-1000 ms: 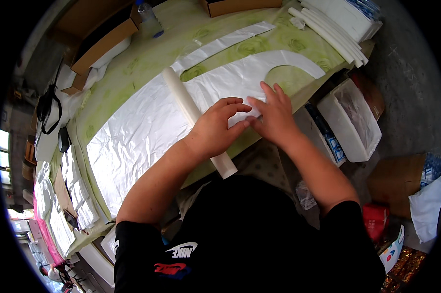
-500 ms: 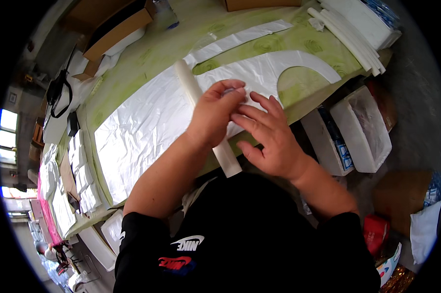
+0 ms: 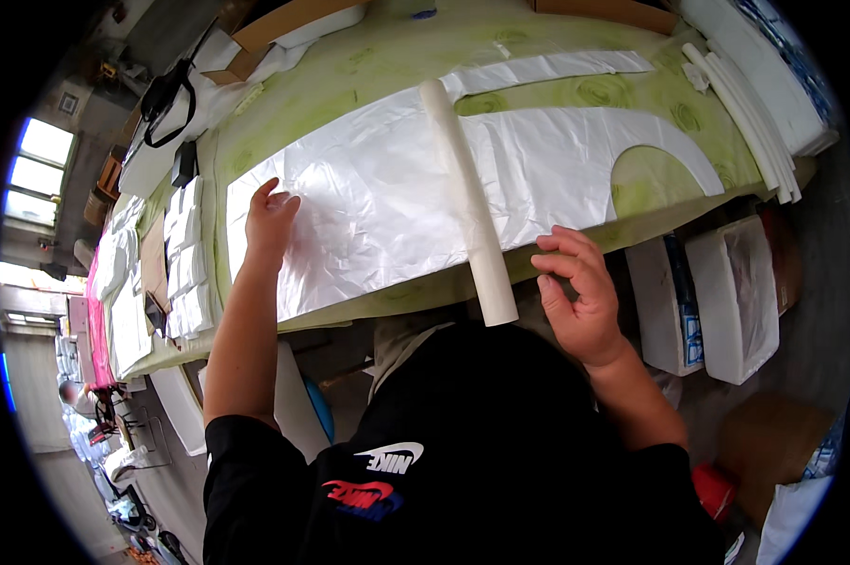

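Observation:
A shiny white plastic apron lies spread on the table, wrinkled, with a curved neck loop at its right end and a long strap on the far side. Across its middle rests a cream-white tube, its near end sticking out past the table edge toward me. Over the apron's left end is my left hand, thumb and forefinger bent and apart, holding nothing that I can see. My right hand hovers right of the tube's near end, off the table edge, empty with fingers loosely spread.
Stacked folded white items lie at the table's left end. Several white tubes lie at the right end beside a white foam box. White bins stand below on the right. A cardboard box sits at the back.
My hands were close together above the tube; they have parted. The left moved left over the apron's end, the right moved slightly right. The view has shifted, and the tube still lies across the apron.

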The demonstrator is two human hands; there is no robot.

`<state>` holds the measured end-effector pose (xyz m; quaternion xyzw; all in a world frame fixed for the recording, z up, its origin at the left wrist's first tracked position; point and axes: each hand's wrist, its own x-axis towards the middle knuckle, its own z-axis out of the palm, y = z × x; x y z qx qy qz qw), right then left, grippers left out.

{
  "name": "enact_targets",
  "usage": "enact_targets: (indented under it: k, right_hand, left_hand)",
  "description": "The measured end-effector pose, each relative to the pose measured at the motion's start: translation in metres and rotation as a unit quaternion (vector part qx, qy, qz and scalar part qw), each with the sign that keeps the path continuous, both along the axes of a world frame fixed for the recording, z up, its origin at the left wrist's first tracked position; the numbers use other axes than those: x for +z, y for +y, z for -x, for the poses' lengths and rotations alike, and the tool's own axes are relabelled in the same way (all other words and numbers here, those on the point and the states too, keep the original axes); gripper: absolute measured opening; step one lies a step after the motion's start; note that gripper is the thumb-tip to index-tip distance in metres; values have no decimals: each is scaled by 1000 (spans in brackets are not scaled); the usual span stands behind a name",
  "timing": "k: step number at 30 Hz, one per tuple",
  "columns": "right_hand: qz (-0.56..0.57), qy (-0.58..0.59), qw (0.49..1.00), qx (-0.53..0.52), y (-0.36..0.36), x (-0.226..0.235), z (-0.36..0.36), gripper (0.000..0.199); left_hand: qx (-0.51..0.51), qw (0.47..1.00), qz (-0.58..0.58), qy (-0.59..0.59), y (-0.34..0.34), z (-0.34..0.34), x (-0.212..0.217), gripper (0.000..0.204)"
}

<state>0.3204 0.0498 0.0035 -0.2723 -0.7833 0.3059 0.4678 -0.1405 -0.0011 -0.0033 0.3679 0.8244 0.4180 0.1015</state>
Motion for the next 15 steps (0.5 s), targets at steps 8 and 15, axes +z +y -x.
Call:
enact_targets:
  k: [8,15]
  right_hand:
    - [-15,-31,999,6,-3,-1,4,23]
    - [-8,-44,999,16,-5,7,16,27]
  left_hand:
    - [-302,910,-177,221,46,-135,23,53]
    - [-322,904,79,270,42,-190,-8,61]
